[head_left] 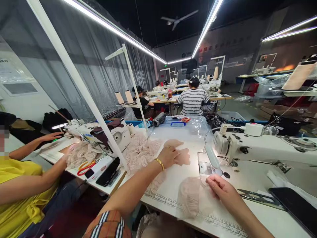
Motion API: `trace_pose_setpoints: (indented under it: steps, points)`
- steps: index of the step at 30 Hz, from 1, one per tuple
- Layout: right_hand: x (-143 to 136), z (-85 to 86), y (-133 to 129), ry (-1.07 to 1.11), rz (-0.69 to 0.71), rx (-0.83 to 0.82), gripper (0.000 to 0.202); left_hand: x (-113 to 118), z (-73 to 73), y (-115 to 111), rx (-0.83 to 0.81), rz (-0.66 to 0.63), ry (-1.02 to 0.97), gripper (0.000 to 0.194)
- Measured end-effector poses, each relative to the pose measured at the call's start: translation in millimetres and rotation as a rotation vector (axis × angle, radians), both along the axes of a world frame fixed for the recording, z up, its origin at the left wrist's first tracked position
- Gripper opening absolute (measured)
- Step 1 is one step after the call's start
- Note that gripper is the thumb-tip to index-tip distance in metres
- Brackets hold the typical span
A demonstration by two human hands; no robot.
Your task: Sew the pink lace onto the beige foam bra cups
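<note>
My left hand, with a gold bangle at the wrist, is on the table left of the sewing machine's needle area. Its bent fingers grip the edge of a small beige fabric piece; another beige cut piece lies just beyond. Nearer the front edge, my right hand pinches the edge of a sheer beige fabric panel between thumb and fingers. That panel has a ribbed, gathered part and lies over the printed ruler. The white sewing machine stands behind my right hand, its lamp lit.
Ruffled beige fabric is heaped at the left. Scissors and a black phone lie at right. A clear plastic box stands behind the table. A co-worker in yellow sews at the left; a white pole rises between us.
</note>
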State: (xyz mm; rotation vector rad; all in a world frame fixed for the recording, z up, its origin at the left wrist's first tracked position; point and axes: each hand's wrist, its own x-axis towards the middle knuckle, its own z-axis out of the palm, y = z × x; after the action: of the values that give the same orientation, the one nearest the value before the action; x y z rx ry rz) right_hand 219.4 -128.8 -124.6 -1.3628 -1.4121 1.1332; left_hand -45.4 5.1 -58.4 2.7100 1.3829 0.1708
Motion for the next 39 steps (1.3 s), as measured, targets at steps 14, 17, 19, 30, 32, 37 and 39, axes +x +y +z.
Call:
trace_pose_setpoints:
  steps: [14, 17, 19, 30, 32, 37, 39]
  points:
    - [3.1, 7.3, 4.0, 0.011, 0.004, -0.028, 0.044, 14.5, 12.2, 80.1, 0.02, 0.307, 0.026, 0.032]
    - [6.6, 10.8, 5.2, 0.06, 0.028, -0.026, 0.04, 16.4, 21.3, 75.9, 0.057, 0.302, -0.068, 0.025]
    - [9.1, 11.1, 6.3, 0.09, 0.036, -0.031, 0.039, 18.7, 29.9, 64.3, 0.083, 0.271, -0.154, 0.032]
    - [7.4, 13.1, -0.5, 0.167, 0.004, 0.0, 0.061, 54.4, 33.2, -52.7, -0.328, -0.365, -0.187, 0.01]
    - [4.8, 18.4, -5.0, 0.126, 0.027, 0.019, 0.055, 60.2, 32.6, -55.6, -0.314, -0.359, -0.174, 0.011]
    - [0.0, 44.1, -24.2, -0.109, 0.171, 0.145, 0.028, 66.8, 37.9, -59.5, -0.501, -0.486, -0.271, 0.056]
    - [2.3, 57.3, -30.7, -0.27, 0.242, 0.308, 0.022, 64.9, 40.9, -59.6, -0.693, -0.526, -0.283, 0.057]
